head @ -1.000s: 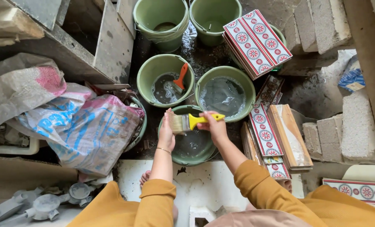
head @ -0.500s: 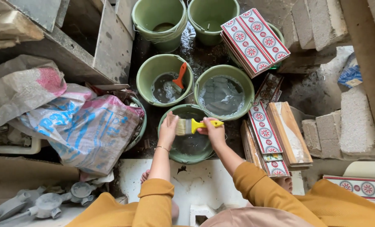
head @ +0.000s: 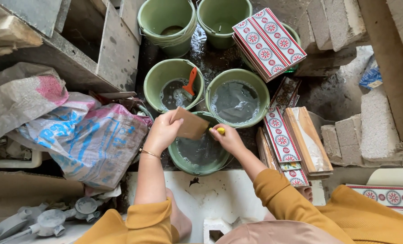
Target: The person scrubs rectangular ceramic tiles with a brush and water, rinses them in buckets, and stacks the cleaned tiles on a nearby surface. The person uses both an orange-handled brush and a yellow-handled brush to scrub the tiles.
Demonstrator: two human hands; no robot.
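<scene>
Tile [head: 191,123], brown back up, sits pinched in the left hand [head: 164,131] over the green bucket [head: 200,153] of grey slurry, while the right hand [head: 228,138] closes on a yellow-handled brush [head: 220,131]; best held level, I'd say, so drips fall into the bucket.

The wet, dark floor [head: 210,63] carries several green buckets [head: 167,22], two of them holding grey water, and a nearer green bucket [head: 201,156] just beside a white slab [head: 219,194]. Patterned red tiles [head: 280,140] lie stacked on the ground to the right, near grey blocks [head: 377,122]. Printed sacks [head: 84,140] slump on the left.
</scene>
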